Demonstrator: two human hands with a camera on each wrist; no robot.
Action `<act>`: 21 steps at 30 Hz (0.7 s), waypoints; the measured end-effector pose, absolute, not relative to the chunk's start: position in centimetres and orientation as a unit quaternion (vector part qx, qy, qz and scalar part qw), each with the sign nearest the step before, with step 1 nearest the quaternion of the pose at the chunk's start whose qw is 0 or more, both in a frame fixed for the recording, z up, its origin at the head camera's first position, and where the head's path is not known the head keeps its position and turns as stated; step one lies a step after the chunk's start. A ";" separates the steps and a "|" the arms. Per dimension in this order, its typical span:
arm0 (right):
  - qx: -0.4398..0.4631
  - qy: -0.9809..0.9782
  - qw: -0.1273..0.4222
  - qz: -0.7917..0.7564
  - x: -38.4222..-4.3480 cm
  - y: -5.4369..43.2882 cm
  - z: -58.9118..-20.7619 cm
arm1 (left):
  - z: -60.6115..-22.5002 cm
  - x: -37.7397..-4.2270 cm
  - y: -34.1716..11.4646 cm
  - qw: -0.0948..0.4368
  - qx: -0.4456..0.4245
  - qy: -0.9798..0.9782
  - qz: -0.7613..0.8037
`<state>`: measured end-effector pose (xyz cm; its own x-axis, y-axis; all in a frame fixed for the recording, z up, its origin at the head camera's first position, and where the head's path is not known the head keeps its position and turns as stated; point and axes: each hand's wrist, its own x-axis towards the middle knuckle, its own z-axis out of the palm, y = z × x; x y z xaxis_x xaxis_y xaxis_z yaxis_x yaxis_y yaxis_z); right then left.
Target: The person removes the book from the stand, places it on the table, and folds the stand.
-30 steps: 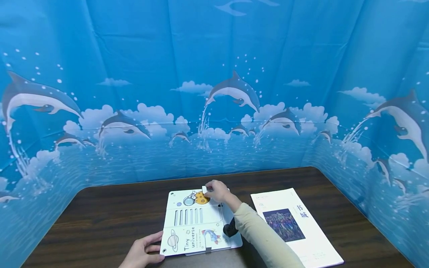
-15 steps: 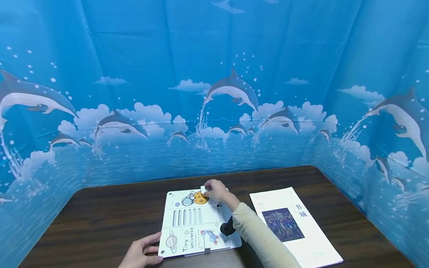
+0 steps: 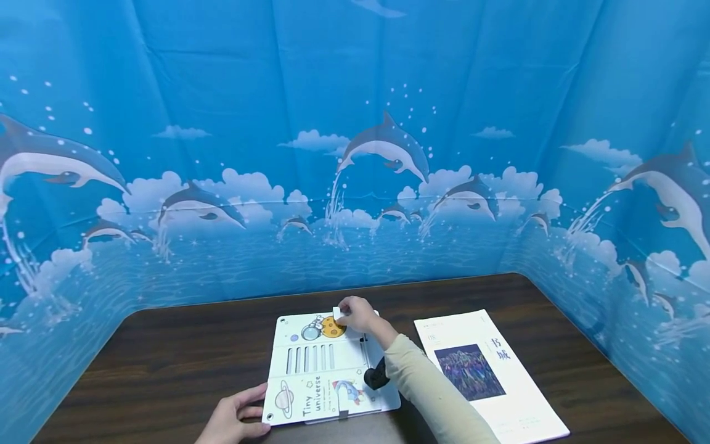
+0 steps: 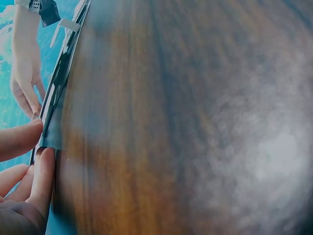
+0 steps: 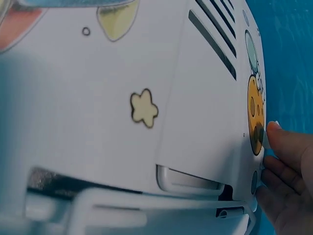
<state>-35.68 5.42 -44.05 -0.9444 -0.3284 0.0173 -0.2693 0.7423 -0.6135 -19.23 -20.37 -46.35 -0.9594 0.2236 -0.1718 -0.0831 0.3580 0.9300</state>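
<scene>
A white book stand (image 3: 327, 370) printed with planets, an astronaut and the words "Tiny universe" lies face up on the table, a row of slots across its middle. My left hand (image 3: 235, 413) grips its near left corner; in the left wrist view the left fingers (image 4: 44, 171) pinch the board's thin edge from both sides. My right hand (image 3: 359, 314) reaches over to the far edge and pinches there, beside a small white tab (image 3: 336, 313) near the orange planet. In the right wrist view the right thumb (image 5: 286, 142) lies at the front face, the other fingers behind the edge.
A white magazine (image 3: 488, 376) with a dark picture lies right of the stand, partly under the right sleeve (image 3: 432, 388). A black wrist camera (image 3: 378, 375) hangs over the stand. Behind the dark wooden table (image 3: 166, 370) hangs a blue dolphin curtain (image 3: 249, 111).
The whole head view shifts slightly between the first two frames. Both hands keep their places on the book stand, and the stand itself shows no clear movement.
</scene>
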 end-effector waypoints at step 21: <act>-0.204 0.914 0.045 -0.348 -34.1 11.2 -38.9 | -45.4 -19.7 -20.3 0.117 0.054 0.848 0.515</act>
<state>-34.12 11.19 -38.91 -0.9130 -0.4037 0.0591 -0.3405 0.6743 -0.6553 -19.73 -20.28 -45.44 -0.9666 0.2130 -0.1429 -0.0286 0.4641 0.8853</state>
